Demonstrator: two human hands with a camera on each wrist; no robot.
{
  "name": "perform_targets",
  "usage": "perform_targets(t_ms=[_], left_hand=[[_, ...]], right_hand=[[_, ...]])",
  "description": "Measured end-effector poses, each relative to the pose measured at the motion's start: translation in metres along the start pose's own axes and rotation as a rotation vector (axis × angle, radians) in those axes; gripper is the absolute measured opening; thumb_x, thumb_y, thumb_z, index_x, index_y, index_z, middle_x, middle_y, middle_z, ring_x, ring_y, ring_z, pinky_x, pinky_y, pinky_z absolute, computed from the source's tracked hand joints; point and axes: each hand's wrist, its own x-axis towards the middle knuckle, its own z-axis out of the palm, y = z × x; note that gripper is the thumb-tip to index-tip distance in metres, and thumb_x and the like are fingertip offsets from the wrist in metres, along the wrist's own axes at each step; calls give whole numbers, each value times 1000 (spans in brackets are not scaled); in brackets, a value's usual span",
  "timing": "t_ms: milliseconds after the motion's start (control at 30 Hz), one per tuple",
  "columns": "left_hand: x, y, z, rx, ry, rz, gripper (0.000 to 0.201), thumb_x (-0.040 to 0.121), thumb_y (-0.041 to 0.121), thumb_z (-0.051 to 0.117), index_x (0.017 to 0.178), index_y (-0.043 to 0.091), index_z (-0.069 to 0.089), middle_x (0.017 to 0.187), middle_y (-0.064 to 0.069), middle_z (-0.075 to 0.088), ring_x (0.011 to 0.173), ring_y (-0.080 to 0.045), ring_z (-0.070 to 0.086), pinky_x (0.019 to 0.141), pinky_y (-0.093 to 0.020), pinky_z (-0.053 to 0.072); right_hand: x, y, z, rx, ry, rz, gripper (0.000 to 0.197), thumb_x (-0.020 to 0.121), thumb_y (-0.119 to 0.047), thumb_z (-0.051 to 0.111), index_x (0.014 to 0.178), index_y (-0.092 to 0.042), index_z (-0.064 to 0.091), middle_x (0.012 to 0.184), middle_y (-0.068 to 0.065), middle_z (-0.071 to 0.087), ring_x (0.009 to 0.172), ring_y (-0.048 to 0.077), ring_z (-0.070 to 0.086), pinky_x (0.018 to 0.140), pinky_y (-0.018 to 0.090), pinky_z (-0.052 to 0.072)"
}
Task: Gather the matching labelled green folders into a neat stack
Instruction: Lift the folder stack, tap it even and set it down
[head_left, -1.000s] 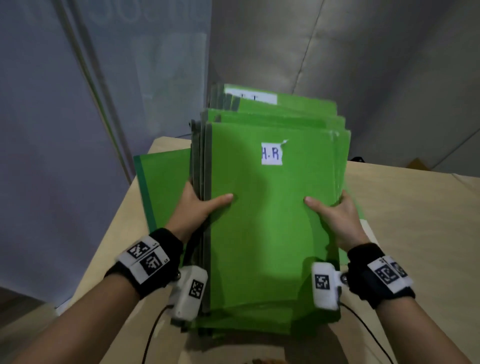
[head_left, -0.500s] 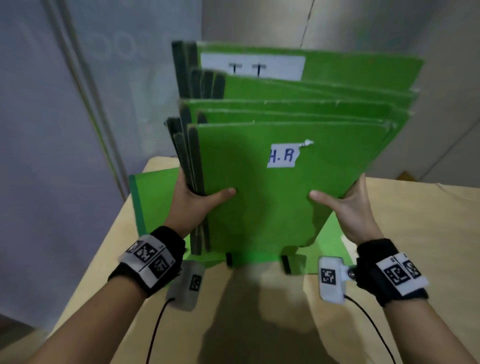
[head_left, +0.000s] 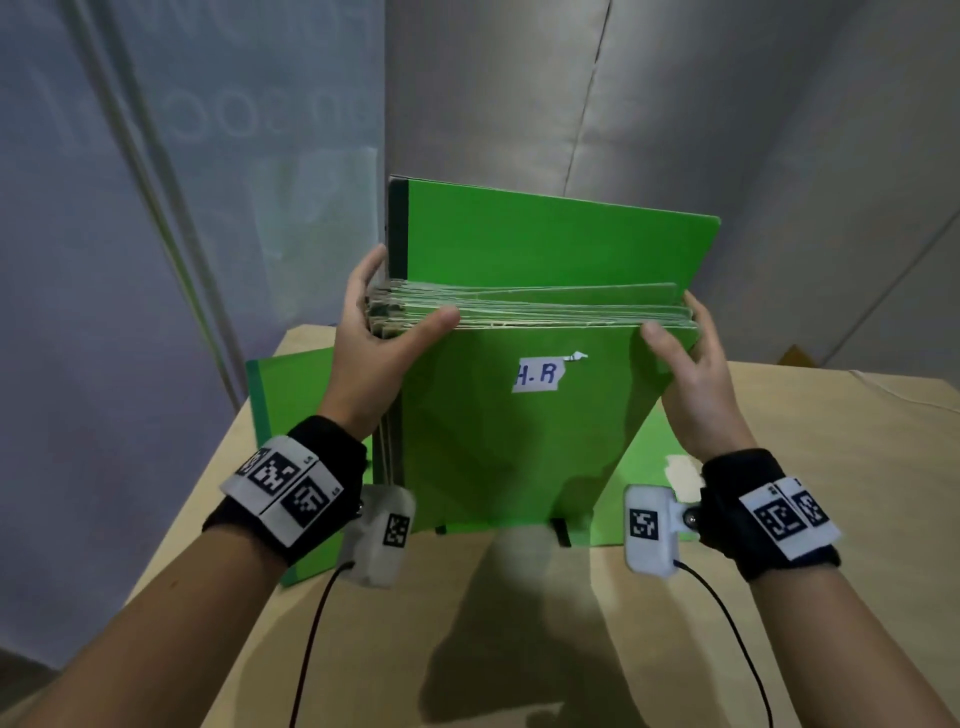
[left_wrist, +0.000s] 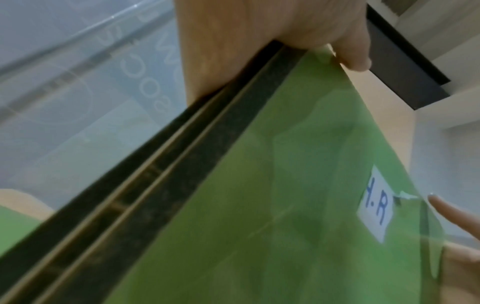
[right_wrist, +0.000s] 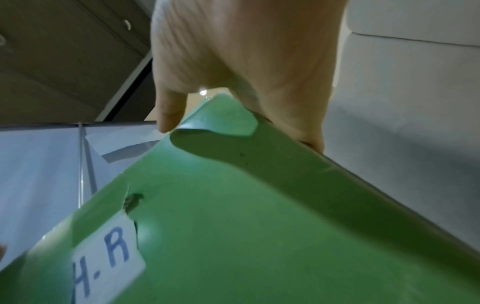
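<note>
A stack of green folders (head_left: 509, 441) stands upright on its lower edges on the tan table (head_left: 779, 597). The front folder carries a white "H.R" label (head_left: 540, 374), also visible in the wrist views (left_wrist: 376, 205) (right_wrist: 109, 261). My left hand (head_left: 374, 338) grips the stack's spine side near the top, thumb on the front cover. My right hand (head_left: 691, 374) grips the opposite side, thumb on the front cover. Most top edges sit level, but one back folder (head_left: 545, 239) rises well above the rest. Labels on the folders behind are hidden.
A green folder (head_left: 280, 415) lies flat on the table at the left, behind my left wrist. Another green folder (head_left: 649, 457) with a white label (head_left: 680, 467) lies flat under the stack's right side. A glass partition stands left and grey walls behind.
The stack has gone from lying tilted to standing upright on the table. Both hands slid up to its top corners. The fanned top edges have evened out, except one back folder.
</note>
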Motion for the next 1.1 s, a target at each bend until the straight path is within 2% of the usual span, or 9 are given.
perform_targets(t_ms=[167, 333, 467, 567, 667, 800, 933, 1000, 1100], left_hand=[[6, 10, 6, -59, 63, -47, 84, 67, 51, 65, 141, 23, 38, 143, -13, 46, 127, -25, 50, 108, -41, 41], [19, 13, 8, -194, 90, -250, 40, 77, 37, 62, 103, 6, 63, 106, -18, 64, 109, -35, 57, 108, -57, 37], [28, 13, 9, -171, 149, -295, 31, 91, 4, 43, 120, 1, 56, 106, -16, 61, 106, -33, 61, 93, -43, 53], [29, 16, 9, -175, 85, -260, 25, 94, 2, 39, 102, 8, 62, 87, -5, 61, 77, -16, 60, 63, -23, 56], [26, 8, 7, -208, 59, -234, 36, 98, 27, 39, 123, 9, 57, 115, -5, 64, 109, -20, 61, 96, -33, 51], [4, -20, 2, -210, -102, -218, 79, 66, 77, 50, 120, 20, 55, 114, -6, 66, 104, -20, 67, 86, -36, 57], [-14, -58, 0, -26, -77, -263, 75, 67, 36, 70, 131, 5, 44, 114, -25, 58, 104, -37, 59, 95, -47, 49], [-19, -75, -1, -19, -126, -327, 108, 47, 37, 87, 139, 8, 39, 128, -14, 60, 115, -27, 61, 99, -45, 49], [-24, -98, 0, 4, -119, -424, 89, 53, 23, 85, 132, 14, 44, 118, 3, 62, 106, -13, 63, 99, -45, 49]], right_hand=[[9, -8, 7, 170, 55, -6, 111, 52, -74, 67, 143, -22, 31, 150, 1, 36, 134, 15, 37, 115, 47, 26], [24, -7, 6, 161, 134, 80, 53, 85, -48, 53, 124, -12, 52, 121, -9, 56, 111, 5, 39, 113, 43, 21], [39, -6, 8, 70, 176, 106, 11, 90, -23, 50, 81, -17, 54, 84, -8, 52, 88, 10, 47, 93, 33, 33], [45, -2, 4, 70, 195, 118, 17, 91, -15, 42, 98, -11, 57, 104, 1, 53, 107, 19, 48, 100, 38, 36], [47, 7, -2, 177, 139, 176, 60, 85, -46, 54, 133, -10, 47, 138, 3, 50, 132, 21, 42, 114, 47, 27], [26, 29, -5, 13, -12, 210, 112, 61, -87, 35, 149, -20, 17, 157, 3, 24, 144, 18, 23, 118, 39, 9], [-2, 73, -3, -136, -153, 307, 92, 68, -45, 72, 140, -6, 29, 133, 4, 53, 118, 17, 54, 104, 24, 41], [-1, 100, -3, -161, -163, 391, 90, 59, -18, 81, 136, -7, 35, 132, 10, 55, 119, 24, 55, 108, 41, 40], [4, 119, 3, -176, -143, 412, 88, 61, -15, 82, 134, -4, 35, 135, 10, 51, 126, 27, 48, 110, 41, 34]])
